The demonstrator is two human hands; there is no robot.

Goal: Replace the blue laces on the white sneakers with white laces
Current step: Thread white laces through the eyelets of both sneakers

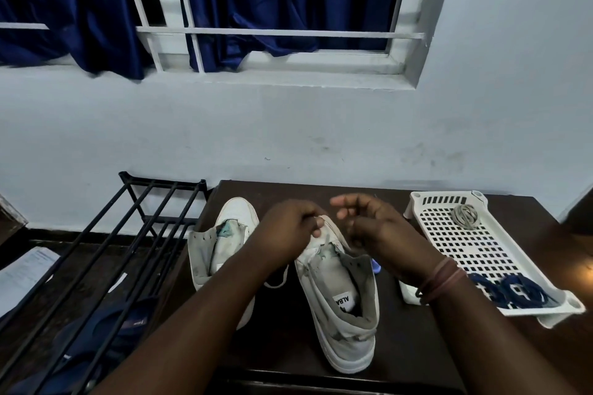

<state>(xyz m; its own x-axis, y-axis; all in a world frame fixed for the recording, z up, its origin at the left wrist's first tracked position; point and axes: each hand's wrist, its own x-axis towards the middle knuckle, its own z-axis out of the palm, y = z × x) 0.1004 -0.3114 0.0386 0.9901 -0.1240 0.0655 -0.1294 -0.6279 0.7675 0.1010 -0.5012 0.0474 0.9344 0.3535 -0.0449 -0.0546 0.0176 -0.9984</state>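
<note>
Left hand (290,228) grips the front of the right sneaker (340,298); right hand (365,221) hovers beside it, fingers loosely curled, holding nothing visible, near the white tray (426,202)

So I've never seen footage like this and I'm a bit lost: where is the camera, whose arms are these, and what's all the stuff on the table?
The camera sits on a person's head, looking forward and down, so the two arms are that person's own; there is no robot. On the dark table stand two white sneakers: the left sneaker has no laces, and the right sneaker is being worked on. The left hand pinches something at the right sneaker's front, probably the white lace that loops out between the shoes. The right hand hovers beside it with loosely curled fingers, holding nothing visible. To the right, a white perforated tray holds the blue laces and a small pale coil. A black metal rack stands on the left.
</note>
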